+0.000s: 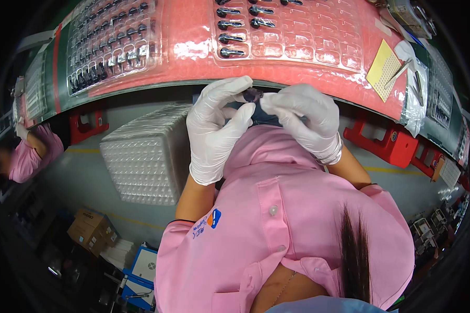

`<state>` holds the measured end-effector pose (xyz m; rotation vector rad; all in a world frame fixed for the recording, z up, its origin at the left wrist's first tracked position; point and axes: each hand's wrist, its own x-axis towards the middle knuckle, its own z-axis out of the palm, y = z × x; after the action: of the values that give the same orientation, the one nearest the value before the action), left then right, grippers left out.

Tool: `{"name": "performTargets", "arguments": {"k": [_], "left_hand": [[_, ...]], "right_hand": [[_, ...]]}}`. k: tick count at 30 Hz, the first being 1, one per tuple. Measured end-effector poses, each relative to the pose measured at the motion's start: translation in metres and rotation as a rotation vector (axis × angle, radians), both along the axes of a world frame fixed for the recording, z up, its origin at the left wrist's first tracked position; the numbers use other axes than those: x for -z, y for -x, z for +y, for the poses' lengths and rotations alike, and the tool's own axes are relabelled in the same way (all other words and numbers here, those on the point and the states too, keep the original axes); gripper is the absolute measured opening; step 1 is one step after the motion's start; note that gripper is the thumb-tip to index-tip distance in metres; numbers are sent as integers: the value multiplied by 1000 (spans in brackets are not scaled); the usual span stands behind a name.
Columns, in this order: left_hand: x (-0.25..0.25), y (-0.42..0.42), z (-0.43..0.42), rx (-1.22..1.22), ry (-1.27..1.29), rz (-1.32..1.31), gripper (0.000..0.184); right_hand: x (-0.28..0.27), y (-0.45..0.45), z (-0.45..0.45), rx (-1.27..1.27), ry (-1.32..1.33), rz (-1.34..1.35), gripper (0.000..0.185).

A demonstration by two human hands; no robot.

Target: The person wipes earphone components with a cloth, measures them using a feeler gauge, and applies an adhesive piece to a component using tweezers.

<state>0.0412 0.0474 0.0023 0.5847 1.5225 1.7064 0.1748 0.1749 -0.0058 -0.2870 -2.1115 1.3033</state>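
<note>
Progress: partway, by my reading. Middle tray (313, 35) carries dark pieces (231, 52) down its left column, fewer in the next, one near the top of the third; far edge cut off by the frame, so no full count. One dark small part (253, 95) outside the tray, in hand, near side of it, past the table edge. Its finish is too small to judge.

Fingers: left hand (214, 130) has thumb and fingertips apart, small part between them. Right hand (310, 120) has fingertips drawn together at the part's right end; exact grip cannot be told.

Surface: pink mat (190, 51) under the middle tray. Left of that tray, another tray (153, 52) with many dark pieces. Right of it, yellow card (379, 65) with tweezers (399, 74) lying across.

Room: below and left of the middle tray, stacked clear trays (141, 156); farther left, another person (31, 161). Below and right, red stool (384, 141).
</note>
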Motion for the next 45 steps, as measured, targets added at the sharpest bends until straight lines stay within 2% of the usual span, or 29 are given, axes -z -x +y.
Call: {"name": "performTargets", "arguments": {"k": [1,4,5,9,12,16,21,25,28,32,36,40,45], "left_hand": [[0,-1,0,5,-1,1,45],[-1,-2,-3,30,-47,-283,40],[1,-1,-4,32,-49,-277,40],[10,2,-11,37,-31,-246,36],[12,1,-10,35,-92,-447,35],[8,-1,-5,5,-124,-510,35],[12,-3,-7,34,-117,-481,35],[15,-3,-7,40,-88,-472,38],[12,-6,-6,-4,-65,-375,40],[4,-5,-9,-47,-16,-363,40],[-2,-3,-9,-19,18,-363,42],[7,-6,-10,10,-8,-285,45],[5,-10,-10,61,-44,-215,51]], "right_hand": [[0,1,0,5,-1,1,24],[1,6,4,-54,-246,-47,26],[1,8,5,-52,-248,-41,26],[-1,8,5,3,-172,-92,28],[-4,3,9,-24,-80,-223,27],[7,2,5,35,53,-162,25],[-3,0,4,16,163,-136,24],[-6,4,1,-18,170,-6,26],[-1,7,3,-75,-79,-80,25],[3,5,10,-38,-160,-232,27],[4,5,10,12,26,-154,29],[2,3,5,-21,37,-24,34],[2,3,3,-94,-140,-39,36]]}}
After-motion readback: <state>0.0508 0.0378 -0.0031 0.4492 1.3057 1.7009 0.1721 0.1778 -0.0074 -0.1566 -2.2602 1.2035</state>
